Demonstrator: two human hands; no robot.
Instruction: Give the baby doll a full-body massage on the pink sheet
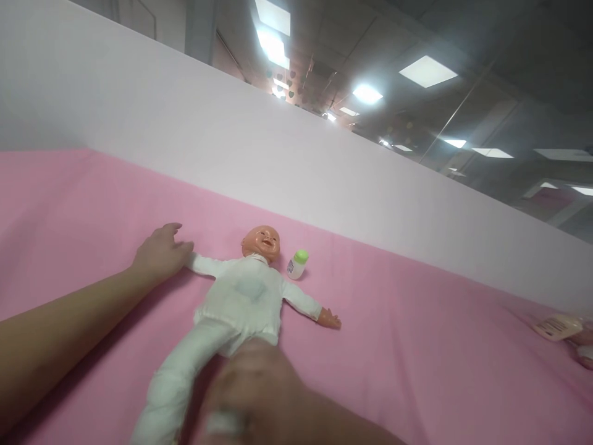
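A baby doll (245, 295) with a soft white cloth body lies on its back, arms spread, its smiling plastic head (262, 243) toward the wall. My left hand (164, 250) is curled over the end of one doll arm, and the doll's hand there is hidden beneath it. Over the doll's other leg hangs my right hand (257, 389), smeared by motion. Something whitish (225, 422) shows under its fingers; whether it is the leg or a separate thing, I cannot tell. Beside the doll's head a small white bottle with a green cap (298, 264) leans at a tilt.
A pink sheet (393, 358) covers the surface, with soft folds. A white wall panel (231, 148) runs along the far side. At the right edge lie a cream-coloured labelled item (558, 326) and part of something skin-toned. Ceiling lights show beyond the panel.
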